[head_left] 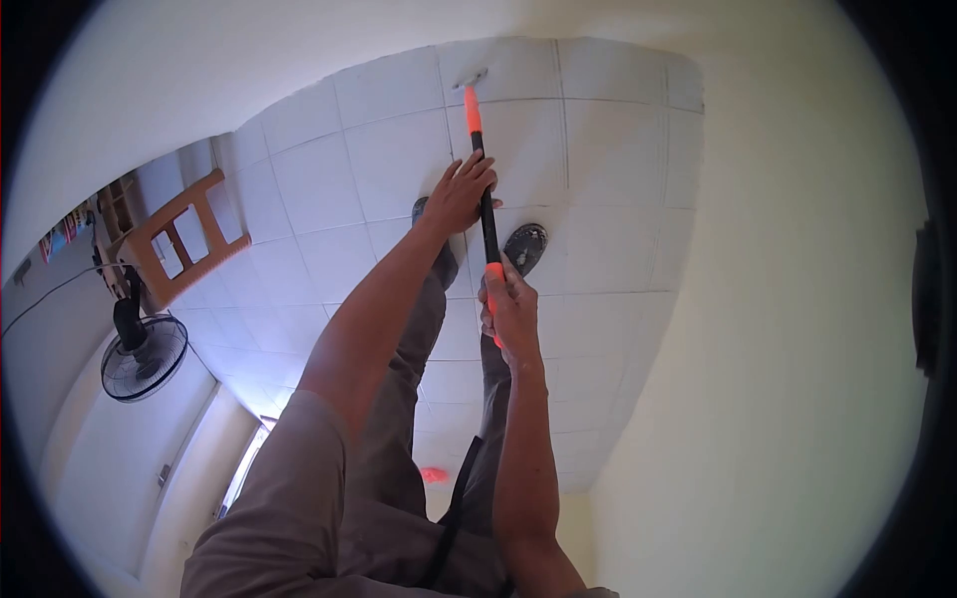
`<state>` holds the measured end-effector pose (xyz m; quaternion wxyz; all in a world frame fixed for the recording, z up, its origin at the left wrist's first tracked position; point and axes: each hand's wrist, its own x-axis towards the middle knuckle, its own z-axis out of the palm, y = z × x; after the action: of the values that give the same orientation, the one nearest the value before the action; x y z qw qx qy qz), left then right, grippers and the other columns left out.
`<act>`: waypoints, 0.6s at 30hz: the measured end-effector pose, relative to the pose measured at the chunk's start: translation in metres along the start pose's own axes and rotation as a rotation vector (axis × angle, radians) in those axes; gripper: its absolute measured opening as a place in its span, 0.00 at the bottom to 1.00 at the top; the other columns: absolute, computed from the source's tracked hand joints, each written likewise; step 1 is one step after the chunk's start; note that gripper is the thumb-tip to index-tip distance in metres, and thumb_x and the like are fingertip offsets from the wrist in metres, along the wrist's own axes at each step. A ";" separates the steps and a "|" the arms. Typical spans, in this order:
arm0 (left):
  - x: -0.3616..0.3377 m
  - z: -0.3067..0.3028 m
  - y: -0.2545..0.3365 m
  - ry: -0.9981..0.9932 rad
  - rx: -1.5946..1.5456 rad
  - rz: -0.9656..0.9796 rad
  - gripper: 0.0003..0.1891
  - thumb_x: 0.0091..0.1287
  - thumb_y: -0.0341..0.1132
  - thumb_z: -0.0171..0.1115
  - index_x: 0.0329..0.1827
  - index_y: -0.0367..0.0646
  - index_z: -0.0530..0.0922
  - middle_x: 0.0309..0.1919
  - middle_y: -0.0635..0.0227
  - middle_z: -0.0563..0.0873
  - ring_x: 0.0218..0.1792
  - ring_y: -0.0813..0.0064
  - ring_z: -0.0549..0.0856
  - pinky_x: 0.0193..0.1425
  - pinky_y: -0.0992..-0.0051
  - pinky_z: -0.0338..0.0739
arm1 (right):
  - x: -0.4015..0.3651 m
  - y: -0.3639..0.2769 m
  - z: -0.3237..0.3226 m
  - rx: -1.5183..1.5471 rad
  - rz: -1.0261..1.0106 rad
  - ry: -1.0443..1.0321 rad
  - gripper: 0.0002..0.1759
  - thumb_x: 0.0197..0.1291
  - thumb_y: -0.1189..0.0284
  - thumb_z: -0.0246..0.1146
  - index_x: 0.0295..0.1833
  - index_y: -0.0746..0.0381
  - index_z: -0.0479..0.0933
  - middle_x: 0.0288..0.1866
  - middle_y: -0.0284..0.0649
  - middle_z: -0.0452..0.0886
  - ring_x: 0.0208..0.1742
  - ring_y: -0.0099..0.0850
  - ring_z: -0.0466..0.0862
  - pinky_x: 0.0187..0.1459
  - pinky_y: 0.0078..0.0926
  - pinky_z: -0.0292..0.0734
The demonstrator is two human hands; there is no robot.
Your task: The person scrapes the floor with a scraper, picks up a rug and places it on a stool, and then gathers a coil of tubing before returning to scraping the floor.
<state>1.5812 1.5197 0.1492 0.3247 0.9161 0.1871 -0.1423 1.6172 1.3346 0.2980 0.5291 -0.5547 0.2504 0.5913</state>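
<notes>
My left hand (461,195) is closed around the black middle of the shaft of a long-handled tool (488,231), its fingers lying over the shaft. Lower down, my right hand (512,317) wraps the orange grip at the near end. The far end of the shaft is orange too and carries a thin, greyish head (471,80), which is against or close over the white tiles near the wall. Its exact kind is too small to tell. Beneath the handle, my dark shoes stand on the tiled floor (399,174), the right one spotted with white.
A brown chair-like frame (204,269) stands at the left by some shelving. Below it in view is a black fan (145,359) with a cable. Pale walls (778,329) bound the floor ahead and on the right. A red object (434,475) lies behind my legs.
</notes>
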 end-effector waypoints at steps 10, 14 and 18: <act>0.031 -0.015 -0.070 -0.104 0.007 0.089 0.24 0.62 0.54 0.75 0.42 0.47 0.73 0.75 0.64 0.72 0.85 0.57 0.55 0.87 0.47 0.53 | 0.056 0.041 0.037 0.134 -0.020 -0.016 0.34 0.79 0.61 0.61 0.83 0.63 0.63 0.28 0.31 0.75 0.17 0.13 0.66 0.17 0.15 0.59; 0.021 -0.033 -0.086 -0.142 -0.013 0.111 0.23 0.63 0.53 0.74 0.41 0.48 0.73 0.76 0.65 0.71 0.86 0.58 0.54 0.87 0.47 0.52 | 0.048 0.048 0.077 0.138 -0.032 0.016 0.32 0.81 0.61 0.58 0.83 0.63 0.62 0.27 0.30 0.73 0.19 0.13 0.67 0.17 0.14 0.59; 0.029 -0.051 -0.110 -0.168 0.013 0.125 0.22 0.63 0.52 0.74 0.40 0.48 0.72 0.78 0.67 0.70 0.86 0.60 0.53 0.88 0.46 0.50 | 0.055 0.046 0.116 0.174 -0.083 -0.034 0.31 0.82 0.62 0.55 0.82 0.64 0.62 0.28 0.28 0.70 0.20 0.13 0.67 0.19 0.13 0.62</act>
<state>1.5660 1.6388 0.1169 0.3417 0.9129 0.1008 -0.1995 1.5402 1.4417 0.2646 0.6033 -0.5065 0.2688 0.5543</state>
